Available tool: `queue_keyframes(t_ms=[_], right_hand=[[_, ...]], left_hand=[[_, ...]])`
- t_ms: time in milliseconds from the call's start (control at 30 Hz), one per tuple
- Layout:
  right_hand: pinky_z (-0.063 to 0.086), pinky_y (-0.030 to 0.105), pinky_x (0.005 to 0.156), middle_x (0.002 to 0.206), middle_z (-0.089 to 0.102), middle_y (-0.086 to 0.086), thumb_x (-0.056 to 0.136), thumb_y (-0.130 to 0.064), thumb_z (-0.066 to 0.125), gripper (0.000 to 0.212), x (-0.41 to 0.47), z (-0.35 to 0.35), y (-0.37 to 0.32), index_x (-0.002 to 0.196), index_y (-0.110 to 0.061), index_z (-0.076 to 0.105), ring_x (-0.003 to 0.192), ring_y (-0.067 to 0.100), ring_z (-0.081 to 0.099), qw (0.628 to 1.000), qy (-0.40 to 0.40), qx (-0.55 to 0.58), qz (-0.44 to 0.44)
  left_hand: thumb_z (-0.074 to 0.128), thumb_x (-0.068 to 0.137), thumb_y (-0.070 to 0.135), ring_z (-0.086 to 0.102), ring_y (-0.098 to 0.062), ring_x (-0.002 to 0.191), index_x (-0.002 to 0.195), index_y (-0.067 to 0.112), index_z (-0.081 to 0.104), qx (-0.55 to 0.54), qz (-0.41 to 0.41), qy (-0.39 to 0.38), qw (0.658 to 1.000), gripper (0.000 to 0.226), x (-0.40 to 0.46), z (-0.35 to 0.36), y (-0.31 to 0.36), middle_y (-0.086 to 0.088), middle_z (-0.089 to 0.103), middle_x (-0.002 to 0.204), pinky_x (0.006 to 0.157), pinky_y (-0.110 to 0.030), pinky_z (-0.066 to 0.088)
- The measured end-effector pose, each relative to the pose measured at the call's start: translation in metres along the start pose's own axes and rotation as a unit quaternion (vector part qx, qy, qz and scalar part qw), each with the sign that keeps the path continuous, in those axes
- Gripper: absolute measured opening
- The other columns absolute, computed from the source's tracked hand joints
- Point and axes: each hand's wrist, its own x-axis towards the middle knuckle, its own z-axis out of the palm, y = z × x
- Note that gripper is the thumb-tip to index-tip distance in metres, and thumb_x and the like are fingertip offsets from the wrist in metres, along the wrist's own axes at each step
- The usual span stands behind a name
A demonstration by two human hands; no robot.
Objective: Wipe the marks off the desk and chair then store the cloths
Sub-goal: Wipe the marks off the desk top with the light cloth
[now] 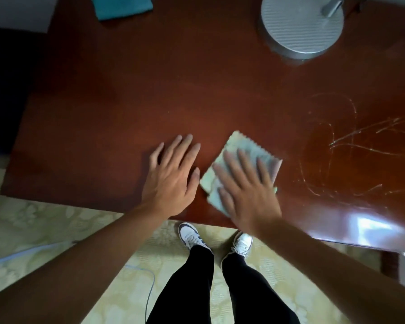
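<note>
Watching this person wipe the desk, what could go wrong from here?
The pale scribbled marks lie to the right of the folded light green cloth under the flat right hand, so they could be missed. A wide sweep might bump the round silver lamp base. The left hand rests flat on the glossy red-brown desk and may leave fresh smudges.

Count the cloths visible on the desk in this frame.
2. A pale green cloth lies under the right hand near the front edge; a teal cloth lies at the far left, partly cut off.
</note>
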Motion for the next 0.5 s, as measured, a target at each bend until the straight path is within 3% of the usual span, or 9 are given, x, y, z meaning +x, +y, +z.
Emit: queue_keyframes(t_ms=[100,167,333,500], right_hand=[[0.013,0.057,0.12,0.166,0.011,0.003,0.105,-0.046,0.021,0.055,-0.008,0.001,0.003,0.158,-0.03,0.016,0.153,0.03,0.006,0.994,-0.044,-0.006,-0.097],[0.011,0.055,0.121,0.165,0.012,0.003,0.105,-0.045,0.017,0.055,0.021,-0.002,0.029,0.158,-0.03,0.015,0.153,0.031,0.007,0.993,-0.04,-0.015,-0.106],[0.007,0.055,0.121,0.166,0.014,0.006,0.104,-0.044,0.014,0.057,0.087,-0.013,0.064,0.157,-0.027,0.019,0.153,0.031,0.007,0.995,0.011,0.024,0.097],[0.011,0.058,0.12,0.165,0.014,0.006,0.105,-0.042,0.021,0.055,0.015,0.004,-0.016,0.157,-0.024,0.022,0.152,0.033,0.008,0.998,-0.008,-0.005,-0.054]], left_hand=[[0.04,0.099,0.033,0.034,-0.022,0.147,0.145,0.015,0.048,-0.014,-0.007,0.005,1.0,0.05,0.002,0.0,0.002,-0.005,0.04,0.157,0.118,-0.049,0.023],[0.041,0.098,0.031,0.036,-0.022,0.146,0.143,0.015,0.051,-0.022,-0.007,0.016,1.0,0.049,0.001,0.0,0.002,-0.005,0.042,0.156,0.118,-0.049,0.024],[0.044,0.097,0.03,0.036,-0.021,0.146,0.143,0.015,0.051,-0.031,-0.015,0.021,0.999,0.049,0.0,0.0,0.002,-0.004,0.044,0.155,0.118,-0.048,0.025],[0.04,0.096,0.025,0.039,-0.022,0.144,0.144,0.01,0.049,-0.047,-0.024,0.034,0.998,0.051,0.0,0.0,0.001,-0.005,0.047,0.152,0.119,-0.047,0.025]])
